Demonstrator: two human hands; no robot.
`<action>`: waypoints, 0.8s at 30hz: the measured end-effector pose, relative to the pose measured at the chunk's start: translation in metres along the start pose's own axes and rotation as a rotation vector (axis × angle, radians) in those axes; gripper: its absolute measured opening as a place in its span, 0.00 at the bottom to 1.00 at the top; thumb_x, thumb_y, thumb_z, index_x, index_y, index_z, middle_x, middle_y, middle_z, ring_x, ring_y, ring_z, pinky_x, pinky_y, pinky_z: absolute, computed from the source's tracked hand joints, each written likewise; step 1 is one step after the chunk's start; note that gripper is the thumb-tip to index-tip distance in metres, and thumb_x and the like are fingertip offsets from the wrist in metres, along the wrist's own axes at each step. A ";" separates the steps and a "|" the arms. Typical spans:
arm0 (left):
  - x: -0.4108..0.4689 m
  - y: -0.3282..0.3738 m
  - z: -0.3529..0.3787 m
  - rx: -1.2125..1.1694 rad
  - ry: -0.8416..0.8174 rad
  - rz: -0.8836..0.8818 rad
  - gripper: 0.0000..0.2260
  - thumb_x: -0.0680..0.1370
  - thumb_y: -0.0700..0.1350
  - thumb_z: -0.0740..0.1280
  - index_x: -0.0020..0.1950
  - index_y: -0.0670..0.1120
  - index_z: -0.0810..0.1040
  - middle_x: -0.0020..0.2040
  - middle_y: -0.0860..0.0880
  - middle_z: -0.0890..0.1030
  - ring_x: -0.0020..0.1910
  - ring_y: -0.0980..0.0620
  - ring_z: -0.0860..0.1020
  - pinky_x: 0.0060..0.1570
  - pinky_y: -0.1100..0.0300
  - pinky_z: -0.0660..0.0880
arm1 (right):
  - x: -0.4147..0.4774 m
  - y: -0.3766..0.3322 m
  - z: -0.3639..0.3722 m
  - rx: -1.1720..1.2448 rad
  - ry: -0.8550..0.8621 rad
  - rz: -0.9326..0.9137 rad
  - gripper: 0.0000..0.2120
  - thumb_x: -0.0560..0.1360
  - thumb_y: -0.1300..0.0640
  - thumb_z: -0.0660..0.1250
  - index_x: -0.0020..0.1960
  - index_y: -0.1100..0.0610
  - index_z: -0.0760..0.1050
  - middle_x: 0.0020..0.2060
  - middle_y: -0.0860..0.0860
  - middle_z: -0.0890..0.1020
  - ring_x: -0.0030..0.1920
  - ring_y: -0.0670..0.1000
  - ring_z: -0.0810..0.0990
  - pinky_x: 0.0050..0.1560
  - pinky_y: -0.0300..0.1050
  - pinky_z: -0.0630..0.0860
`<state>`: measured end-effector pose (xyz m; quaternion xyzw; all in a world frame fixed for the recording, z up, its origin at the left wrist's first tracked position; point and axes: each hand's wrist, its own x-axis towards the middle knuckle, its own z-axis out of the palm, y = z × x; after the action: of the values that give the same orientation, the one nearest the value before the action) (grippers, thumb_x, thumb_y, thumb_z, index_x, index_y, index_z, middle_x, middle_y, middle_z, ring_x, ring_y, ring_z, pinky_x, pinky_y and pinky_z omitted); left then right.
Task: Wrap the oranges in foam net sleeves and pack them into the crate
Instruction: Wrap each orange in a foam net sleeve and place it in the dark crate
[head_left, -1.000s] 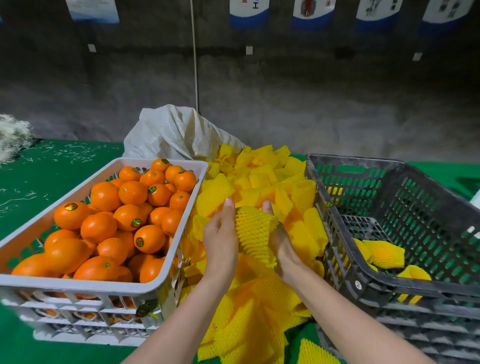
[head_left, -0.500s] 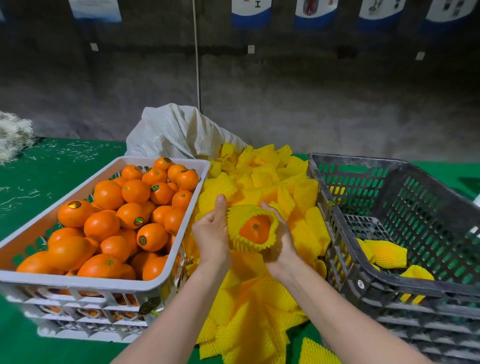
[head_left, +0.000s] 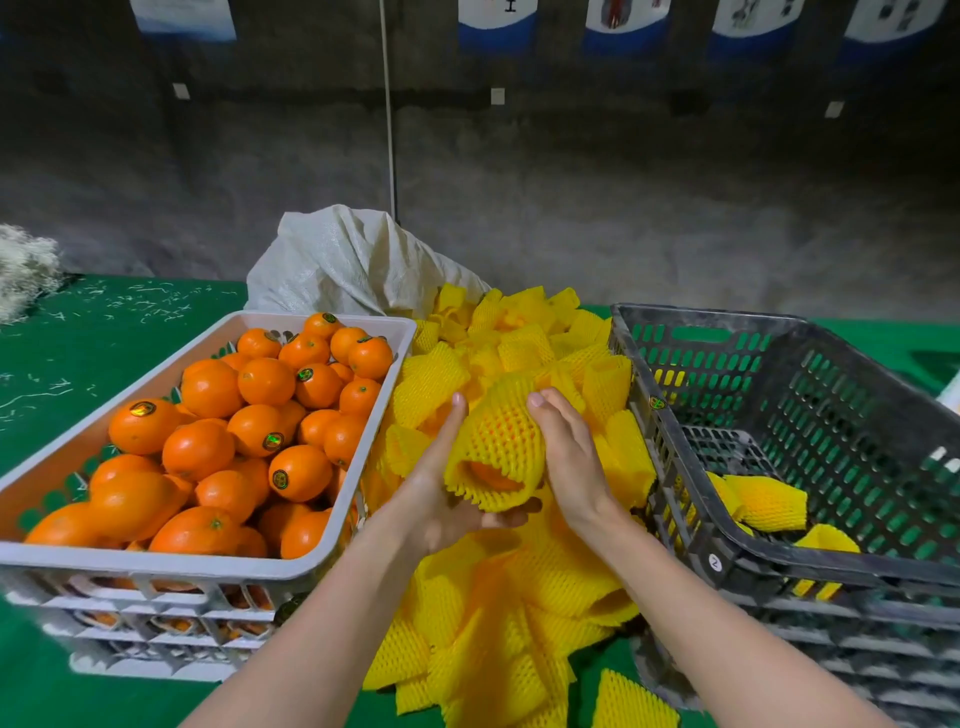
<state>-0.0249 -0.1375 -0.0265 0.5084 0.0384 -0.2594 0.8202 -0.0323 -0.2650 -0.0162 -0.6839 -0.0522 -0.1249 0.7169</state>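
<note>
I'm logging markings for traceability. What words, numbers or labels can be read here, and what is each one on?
"2", it seems: small white sticker on the near corner of the dark crate.
Round stickers on the oranges: too small to read.
Rim sticker on the same crate: blurred, unreadable.
Wall posters: cut off by the frame, nothing legible.

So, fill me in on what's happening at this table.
A person's left hand and right hand hold a yellow foam net sleeve around an orange, above the loose sleeve pile. Bare oranges fill the white crate on the left; the dark crate on the right holds a few wrapped ones.
</note>
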 end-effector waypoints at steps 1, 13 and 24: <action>0.000 0.002 0.001 -0.069 -0.042 -0.045 0.30 0.73 0.68 0.56 0.53 0.45 0.82 0.45 0.39 0.84 0.39 0.41 0.83 0.38 0.49 0.80 | 0.000 -0.002 0.000 -0.062 -0.022 -0.051 0.18 0.80 0.58 0.58 0.54 0.75 0.64 0.54 0.72 0.67 0.52 0.49 0.72 0.48 0.52 0.64; 0.002 0.002 0.002 0.021 0.011 0.171 0.19 0.66 0.53 0.70 0.53 0.45 0.80 0.43 0.46 0.85 0.40 0.49 0.84 0.37 0.57 0.79 | -0.001 0.011 -0.016 -0.188 -0.185 -0.164 0.10 0.77 0.53 0.61 0.57 0.43 0.68 0.57 0.39 0.73 0.61 0.39 0.70 0.57 0.30 0.68; -0.005 0.006 0.032 0.319 0.209 0.316 0.35 0.74 0.67 0.56 0.74 0.46 0.65 0.69 0.46 0.73 0.66 0.48 0.73 0.66 0.46 0.70 | -0.010 0.001 -0.018 -0.294 -0.278 -0.183 0.25 0.67 0.66 0.75 0.57 0.56 0.65 0.49 0.40 0.70 0.49 0.34 0.70 0.51 0.29 0.67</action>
<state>-0.0328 -0.1611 -0.0043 0.6553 0.0015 -0.0765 0.7515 -0.0437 -0.2822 -0.0204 -0.7841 -0.1936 -0.1006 0.5811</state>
